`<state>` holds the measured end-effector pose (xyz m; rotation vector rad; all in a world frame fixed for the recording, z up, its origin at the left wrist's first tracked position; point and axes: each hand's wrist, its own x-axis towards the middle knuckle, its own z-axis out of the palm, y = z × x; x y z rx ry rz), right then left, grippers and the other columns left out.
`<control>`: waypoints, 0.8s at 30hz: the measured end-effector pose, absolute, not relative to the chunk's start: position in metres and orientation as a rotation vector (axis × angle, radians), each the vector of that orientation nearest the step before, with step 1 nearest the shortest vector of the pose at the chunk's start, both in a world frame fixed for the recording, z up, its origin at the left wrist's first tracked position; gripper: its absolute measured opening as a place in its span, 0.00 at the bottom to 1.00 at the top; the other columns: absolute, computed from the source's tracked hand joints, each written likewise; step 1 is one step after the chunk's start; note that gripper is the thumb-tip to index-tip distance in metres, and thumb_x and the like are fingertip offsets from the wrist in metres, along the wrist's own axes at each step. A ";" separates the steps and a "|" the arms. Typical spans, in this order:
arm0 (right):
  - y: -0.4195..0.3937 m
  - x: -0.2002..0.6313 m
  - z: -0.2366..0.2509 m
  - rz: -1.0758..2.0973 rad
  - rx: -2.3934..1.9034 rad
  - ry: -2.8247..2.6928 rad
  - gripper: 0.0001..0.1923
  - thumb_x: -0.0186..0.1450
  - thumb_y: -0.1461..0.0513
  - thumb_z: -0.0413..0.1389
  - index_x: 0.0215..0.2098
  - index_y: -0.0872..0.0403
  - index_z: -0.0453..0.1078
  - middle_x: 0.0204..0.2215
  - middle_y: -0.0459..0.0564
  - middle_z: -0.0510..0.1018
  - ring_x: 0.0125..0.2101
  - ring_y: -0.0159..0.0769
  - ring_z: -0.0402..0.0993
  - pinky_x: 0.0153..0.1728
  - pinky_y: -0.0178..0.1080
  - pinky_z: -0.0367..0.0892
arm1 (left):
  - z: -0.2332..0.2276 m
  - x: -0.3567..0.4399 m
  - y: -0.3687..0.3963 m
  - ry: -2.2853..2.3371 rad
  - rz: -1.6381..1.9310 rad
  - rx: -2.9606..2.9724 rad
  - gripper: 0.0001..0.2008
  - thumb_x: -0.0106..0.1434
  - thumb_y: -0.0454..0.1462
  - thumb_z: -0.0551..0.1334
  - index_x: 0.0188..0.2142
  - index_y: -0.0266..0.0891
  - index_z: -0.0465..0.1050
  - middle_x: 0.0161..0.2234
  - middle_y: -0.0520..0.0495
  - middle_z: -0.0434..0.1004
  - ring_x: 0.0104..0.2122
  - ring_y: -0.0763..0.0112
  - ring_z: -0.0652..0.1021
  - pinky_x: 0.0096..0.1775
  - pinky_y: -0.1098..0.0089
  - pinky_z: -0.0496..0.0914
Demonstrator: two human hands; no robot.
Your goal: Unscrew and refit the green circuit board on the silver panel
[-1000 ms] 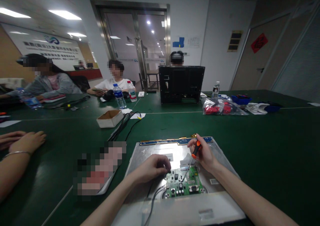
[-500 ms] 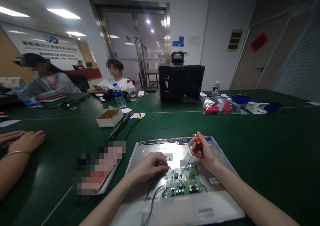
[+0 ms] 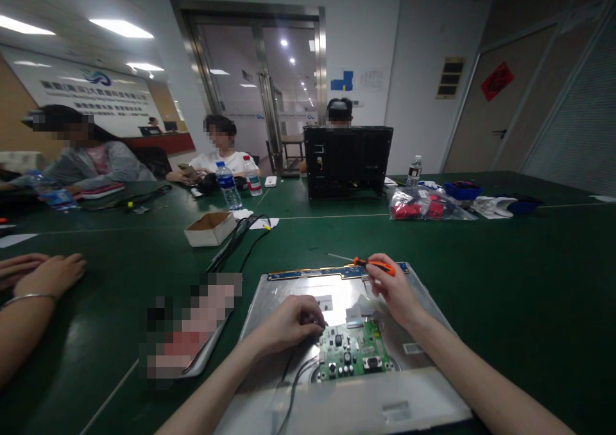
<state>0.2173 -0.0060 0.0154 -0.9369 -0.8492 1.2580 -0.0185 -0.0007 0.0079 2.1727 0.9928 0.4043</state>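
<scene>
A metal-backed display panel (image 3: 418, 332) lies on the green table in front of me, with a green circuit board (image 3: 356, 351) on it and a blue circuit strip (image 3: 308, 272) along its far edge. My right hand (image 3: 392, 287) is closed around the orange and black handle of a screwdriver (image 3: 375, 265). The screwdriver's shaft points left, above the far edge of the panel. At the board's upper left corner, my left hand (image 3: 301, 319) is closed with its fingertips pinched together; whatever they hold is hidden. Dark cables (image 3: 294, 383) run from the board's left side toward me.
Left of the panel lies a blurred pinkish object (image 3: 202, 326). Beyond it are black cables (image 3: 231, 242) and a small open box (image 3: 210, 230). A co-worker's hands (image 3: 48, 274) rest at far left. Farther back stand bottles (image 3: 228, 186), a black monitor casing (image 3: 349, 162) and a plastic bag (image 3: 423, 205).
The screwdriver's tip has lifted off the circuit board, and the tool has swung to point left over the panel's far edge. My left hand has stayed almost still.
</scene>
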 end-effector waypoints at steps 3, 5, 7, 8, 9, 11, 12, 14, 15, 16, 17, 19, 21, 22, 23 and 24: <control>-0.005 0.218 0.016 1.130 -1.007 -0.953 0.17 0.46 0.59 0.67 0.34 0.53 0.73 0.24 0.42 0.71 0.19 0.25 0.59 0.17 0.29 0.57 | 0.006 -0.018 0.001 0.996 0.406 2.159 0.04 0.53 0.31 0.63 0.28 0.37 0.78 0.26 0.51 0.71 0.28 0.71 0.70 0.32 0.73 0.62; -0.005 0.219 0.019 1.045 -1.046 -1.022 0.17 0.47 0.59 0.66 0.34 0.53 0.74 0.27 0.44 0.73 0.20 0.26 0.61 0.19 0.31 0.60 | 0.006 -0.018 0.001 0.995 0.400 2.144 0.04 0.53 0.32 0.63 0.28 0.37 0.78 0.26 0.51 0.71 0.29 0.71 0.70 0.32 0.73 0.62; -0.003 0.219 0.023 0.967 -1.065 -1.065 0.16 0.47 0.58 0.66 0.34 0.53 0.75 0.28 0.45 0.74 0.21 0.27 0.62 0.21 0.32 0.62 | 0.006 -0.018 0.001 0.998 0.390 2.128 0.04 0.53 0.32 0.63 0.28 0.37 0.78 0.26 0.51 0.71 0.28 0.71 0.70 0.32 0.73 0.62; -0.003 0.219 0.026 0.939 -1.064 -1.070 0.15 0.48 0.58 0.65 0.34 0.53 0.75 0.28 0.46 0.74 0.22 0.27 0.63 0.22 0.33 0.63 | 0.006 -0.017 0.001 1.002 0.389 2.122 0.04 0.53 0.31 0.63 0.28 0.37 0.78 0.26 0.51 0.71 0.28 0.72 0.69 0.32 0.73 0.61; -0.001 0.219 0.029 0.924 -1.055 -1.065 0.16 0.48 0.57 0.65 0.34 0.54 0.75 0.29 0.46 0.74 0.23 0.28 0.64 0.23 0.33 0.64 | 0.006 -0.017 0.001 1.006 0.390 2.119 0.04 0.52 0.31 0.63 0.28 0.37 0.78 0.26 0.51 0.71 0.28 0.72 0.69 0.32 0.73 0.61; 0.002 0.216 0.037 0.938 -1.015 -1.037 0.17 0.49 0.56 0.65 0.36 0.54 0.74 0.29 0.46 0.74 0.23 0.28 0.65 0.24 0.33 0.65 | 0.006 -0.016 0.000 1.007 0.390 2.116 0.05 0.52 0.31 0.63 0.28 0.37 0.78 0.26 0.51 0.71 0.28 0.72 0.69 0.32 0.73 0.61; 0.004 0.214 0.041 0.958 -0.984 -1.025 0.18 0.49 0.55 0.65 0.37 0.54 0.74 0.29 0.46 0.75 0.24 0.28 0.66 0.23 0.32 0.65 | 0.005 -0.016 0.000 1.002 0.388 2.114 0.05 0.51 0.30 0.63 0.28 0.37 0.78 0.27 0.51 0.71 0.28 0.72 0.69 0.32 0.73 0.61; 0.007 0.208 0.049 0.995 -0.906 -1.000 0.21 0.50 0.54 0.65 0.39 0.53 0.71 0.30 0.45 0.75 0.25 0.29 0.67 0.21 0.31 0.65 | 0.005 -0.016 0.001 0.994 0.384 2.110 0.05 0.51 0.31 0.63 0.28 0.37 0.79 0.27 0.51 0.71 0.28 0.71 0.69 0.31 0.73 0.61; 0.009 0.204 0.053 1.015 -0.865 -0.991 0.22 0.50 0.54 0.66 0.40 0.52 0.68 0.29 0.44 0.75 0.24 0.29 0.68 0.20 0.30 0.64 | 0.005 -0.016 0.001 0.991 0.385 2.107 0.05 0.51 0.31 0.63 0.28 0.37 0.79 0.27 0.51 0.71 0.28 0.71 0.69 0.31 0.74 0.61; 0.011 0.200 0.056 1.038 -0.826 -0.986 0.23 0.50 0.53 0.66 0.40 0.52 0.66 0.28 0.43 0.75 0.23 0.29 0.69 0.18 0.30 0.64 | 0.005 -0.015 0.001 0.991 0.388 2.103 0.05 0.50 0.31 0.63 0.28 0.37 0.79 0.26 0.51 0.71 0.28 0.71 0.69 0.31 0.74 0.61; 0.012 0.196 0.058 1.066 -0.794 -0.985 0.24 0.50 0.52 0.65 0.40 0.51 0.64 0.26 0.42 0.75 0.22 0.29 0.69 0.16 0.29 0.63 | 0.005 -0.015 0.002 0.991 0.392 2.098 0.05 0.50 0.31 0.64 0.28 0.38 0.79 0.26 0.51 0.71 0.28 0.72 0.69 0.30 0.74 0.61; 0.014 0.188 0.058 1.131 -0.757 -0.974 0.24 0.51 0.49 0.64 0.40 0.51 0.62 0.24 0.41 0.74 0.19 0.28 0.67 0.14 0.28 0.61 | 0.005 -0.015 0.002 0.985 0.402 2.087 0.04 0.50 0.32 0.64 0.27 0.37 0.79 0.25 0.52 0.71 0.27 0.72 0.69 0.30 0.74 0.61; 0.015 0.182 0.052 1.182 -0.768 -0.912 0.25 0.52 0.46 0.62 0.38 0.51 0.61 0.23 0.40 0.73 0.18 0.26 0.66 0.13 0.27 0.60 | 0.004 -0.015 0.003 0.968 0.415 2.071 0.04 0.50 0.32 0.64 0.27 0.37 0.79 0.25 0.51 0.70 0.27 0.72 0.69 0.31 0.74 0.61; 0.015 0.180 0.047 1.196 -0.793 -0.873 0.25 0.51 0.45 0.62 0.36 0.51 0.60 0.23 0.40 0.73 0.17 0.25 0.65 0.12 0.27 0.59 | 0.004 -0.015 0.003 0.962 0.423 2.058 0.04 0.50 0.32 0.64 0.28 0.37 0.79 0.26 0.51 0.70 0.28 0.72 0.69 0.31 0.74 0.61; 0.014 0.179 0.042 1.205 -0.825 -0.848 0.25 0.51 0.44 0.61 0.36 0.51 0.60 0.23 0.40 0.73 0.16 0.24 0.64 0.12 0.27 0.58 | 0.004 -0.016 0.003 0.960 0.429 2.047 0.05 0.50 0.32 0.64 0.28 0.37 0.79 0.26 0.51 0.71 0.28 0.71 0.69 0.31 0.73 0.62; 0.014 0.178 0.036 1.212 -0.860 -0.839 0.26 0.51 0.44 0.61 0.36 0.51 0.60 0.22 0.39 0.72 0.15 0.24 0.63 0.11 0.27 0.57 | 0.004 -0.016 0.003 0.962 0.430 2.039 0.05 0.50 0.32 0.64 0.28 0.37 0.79 0.26 0.51 0.71 0.28 0.71 0.69 0.31 0.73 0.62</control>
